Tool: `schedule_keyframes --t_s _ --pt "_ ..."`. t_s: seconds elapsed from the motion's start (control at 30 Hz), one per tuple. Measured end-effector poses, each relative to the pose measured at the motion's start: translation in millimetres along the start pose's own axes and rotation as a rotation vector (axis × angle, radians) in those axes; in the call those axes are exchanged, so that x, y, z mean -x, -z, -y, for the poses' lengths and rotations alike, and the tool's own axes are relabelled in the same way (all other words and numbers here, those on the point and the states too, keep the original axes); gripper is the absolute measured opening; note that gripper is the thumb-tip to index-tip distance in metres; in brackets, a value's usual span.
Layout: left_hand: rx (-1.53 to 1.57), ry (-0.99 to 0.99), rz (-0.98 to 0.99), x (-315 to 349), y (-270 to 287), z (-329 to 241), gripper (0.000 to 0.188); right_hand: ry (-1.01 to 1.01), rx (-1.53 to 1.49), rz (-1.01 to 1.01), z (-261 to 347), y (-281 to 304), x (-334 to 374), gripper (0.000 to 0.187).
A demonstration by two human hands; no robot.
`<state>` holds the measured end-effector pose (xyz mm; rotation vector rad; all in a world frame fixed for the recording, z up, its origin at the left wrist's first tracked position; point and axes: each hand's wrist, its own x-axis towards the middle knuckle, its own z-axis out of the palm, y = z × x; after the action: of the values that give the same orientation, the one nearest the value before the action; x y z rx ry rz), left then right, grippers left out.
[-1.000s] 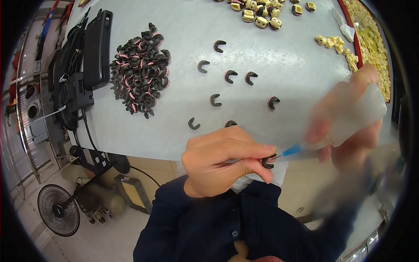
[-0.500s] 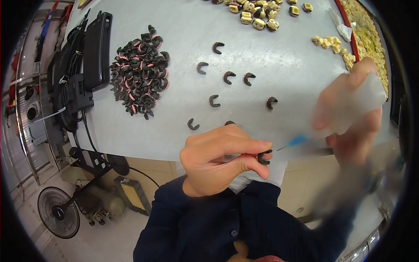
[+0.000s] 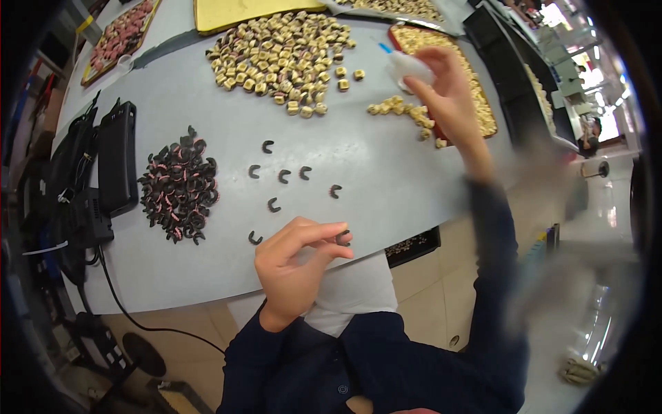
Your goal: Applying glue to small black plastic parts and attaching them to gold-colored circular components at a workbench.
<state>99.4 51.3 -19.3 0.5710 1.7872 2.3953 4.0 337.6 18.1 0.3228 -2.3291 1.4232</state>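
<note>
At the far left, a tray of pink pieces (image 3: pixel 124 34) lies near the top corner of the counter (image 3: pixel 400 183), and below it a black box-shaped device (image 3: pixel 117 159) rests beside a tangle of dark cables (image 3: pixel 77 162). Just to the right of these sits a heap of black curved pieces (image 3: pixel 179 186), many edged in pink. Next come seven loose C-shaped pieces (image 3: pixel 284 176), black and spaced apart from one another. Beyond them spreads a broad pile of cream-and-dark pieces (image 3: pixel 276 58), with a yellow tray (image 3: pixel 255 12) behind it. Nearer the person, close to the counter's front edge, the left hand (image 3: pixel 293 265) has its grip nearly closed: thumb and fingertips pinch a single black curved piece (image 3: pixel 343 239) between them, above a white cloth (image 3: pixel 352 290) on the lap. Farther right, a short line of cream pieces (image 3: pixel 403 109) lies on the counter, leading toward a red-rimmed tray (image 3: pixel 488 93) filled with more of the same colour. At this tray's left side the right hand (image 3: pixel 445 86) reaches out with its grip curled part-way, thumb and fingers around a white bottle (image 3: pixel 407 67) whose blue tip (image 3: pixel 384 47) points away to the upper left. To the right of the red-rimmed tray stands a long black container (image 3: pixel 507 69).
</note>
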Motion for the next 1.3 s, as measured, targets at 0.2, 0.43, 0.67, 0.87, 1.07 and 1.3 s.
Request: schedule_keyframes --t_s 0.2,0.43,0.67,0.87,1.07,1.3 --pt "0.034 0.027 -0.011 1.6 2.5 -0.6 0.023 -0.184 0.141 0.002 -23.0 -12.2 -12.1 0.032" --pt "0.041 0.035 0.021 -0.3 2.3 -1.7 0.018 -0.240 0.187 0.009 -29.5 -19.7 -13.7 0.036" --pt "0.082 0.059 -0.024 2.5 4.7 -1.1 0.016 0.009 0.507 -0.262 9.1 -41.6 31.5 0.043" --pt "0.083 0.059 -0.005 1.1 -0.6 -6.7 0.019 0.113 0.728 -0.042 5.3 -47.0 35.6 0.022" --pt "-0.001 -0.025 -0.093 5.5 6.0 2.0 0.024 -0.046 0.018 -0.127 49.1 -64.4 44.3 0.016" --pt "-0.130 -0.095 -0.115 0.9 -0.4 -2.8 0.025 -0.499 -0.582 0.165 103.6 -74.6 103.0 0.028"
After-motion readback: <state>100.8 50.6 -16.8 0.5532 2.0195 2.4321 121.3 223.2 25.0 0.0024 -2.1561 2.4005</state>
